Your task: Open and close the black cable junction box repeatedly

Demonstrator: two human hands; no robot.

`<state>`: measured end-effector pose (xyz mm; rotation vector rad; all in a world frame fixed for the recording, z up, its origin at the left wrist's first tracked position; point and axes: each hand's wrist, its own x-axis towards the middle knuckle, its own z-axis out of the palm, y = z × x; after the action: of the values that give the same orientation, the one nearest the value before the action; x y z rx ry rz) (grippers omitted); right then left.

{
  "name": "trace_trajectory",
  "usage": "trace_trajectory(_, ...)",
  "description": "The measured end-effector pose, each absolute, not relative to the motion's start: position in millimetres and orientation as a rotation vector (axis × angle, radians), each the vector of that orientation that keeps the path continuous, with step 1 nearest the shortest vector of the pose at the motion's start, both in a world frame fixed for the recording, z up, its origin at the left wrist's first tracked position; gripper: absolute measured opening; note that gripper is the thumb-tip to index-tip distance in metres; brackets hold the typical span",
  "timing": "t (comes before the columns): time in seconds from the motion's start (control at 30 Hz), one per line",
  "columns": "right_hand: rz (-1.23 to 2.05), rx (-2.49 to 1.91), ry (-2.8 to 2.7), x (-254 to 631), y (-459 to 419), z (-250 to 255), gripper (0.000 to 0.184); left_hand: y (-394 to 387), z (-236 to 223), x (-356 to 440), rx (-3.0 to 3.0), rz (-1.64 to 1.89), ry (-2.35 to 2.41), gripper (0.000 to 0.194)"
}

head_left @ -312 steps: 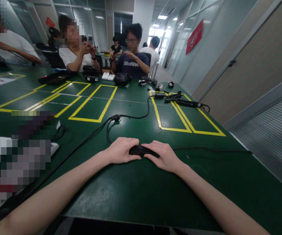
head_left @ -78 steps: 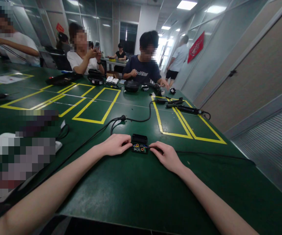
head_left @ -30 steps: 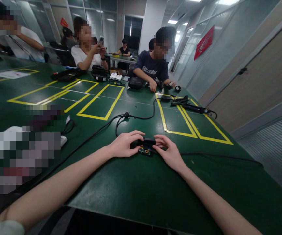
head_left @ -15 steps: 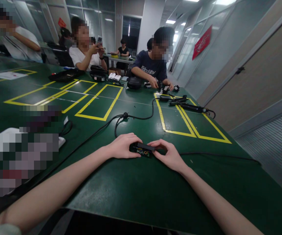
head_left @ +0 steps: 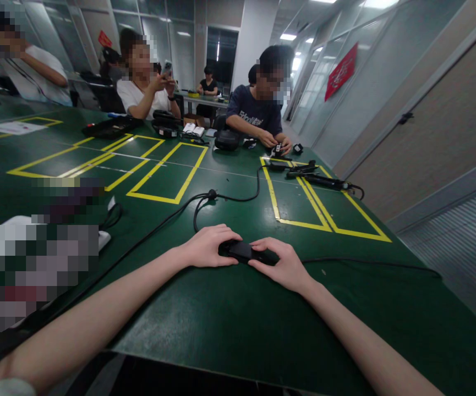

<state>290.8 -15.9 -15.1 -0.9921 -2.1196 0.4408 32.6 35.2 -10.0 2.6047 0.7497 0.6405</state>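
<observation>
A small black plastic case [head_left: 242, 251] lies on the green table in front of me, between my two hands. Its dark cover hides the circuit board inside. My left hand [head_left: 209, 246] is wrapped around the case's left end, thumb on the near side and fingers on the far side. With the thumb and fingers of my right hand [head_left: 281, 261] I pinch the cover at its right end. Whether the cover sits fully flush I cannot tell. Black cables lead away on both sides of the case.
Yellow tape rectangles [head_left: 279, 220] mark the green table [head_left: 204, 330]. A black cable [head_left: 238, 198] with a round knot-like joint [head_left: 212, 194] crosses it. Dark tools [head_left: 324, 180] lie at the back right. Across the table, a co-worker's hands [head_left: 277, 143] handle small parts, near a black pouch [head_left: 226, 139].
My right hand has brought the cover down over the case; the circuit board that showed before is now hidden. My left hand stays in place. The co-worker's hands have come closer together.
</observation>
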Motion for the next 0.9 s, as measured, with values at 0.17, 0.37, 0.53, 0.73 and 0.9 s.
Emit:
trace_trajectory(0.17, 0.431, -1.008, -2.237, 289.8, -16.7, -11.8, 0.014, 35.2, -9.1, 33.6, 2.654, 0.615, 0.732, 0.040)
trace_trajectory(0.37, 0.315, -1.106, -2.327, 288.5, -16.7, -15.3, 0.026, 33.6, -7.0, 36.6, 2.768, 0.557, 0.730, 0.044)
trace_trajectory(0.53, 0.265, -1.061, -2.416, 283.6, -19.1, -11.8, 0.026, 33.9, -7.9, 39.6, 2.863, 0.504, 0.754, 0.035)
trace_trajectory(0.73, 0.222, -0.998, -2.492, 282.4, -20.3, -6.4, 0.024, 30.0, -3.9, 41.7, 2.921, 0.454, 0.690, 0.029)
trace_trajectory(0.9, 0.173, -0.976, -2.494, 284.8, -20.5, -6.0, 0.022, 27.9, -1.3, 40.9, 2.945, 0.503, 0.652, 0.036)
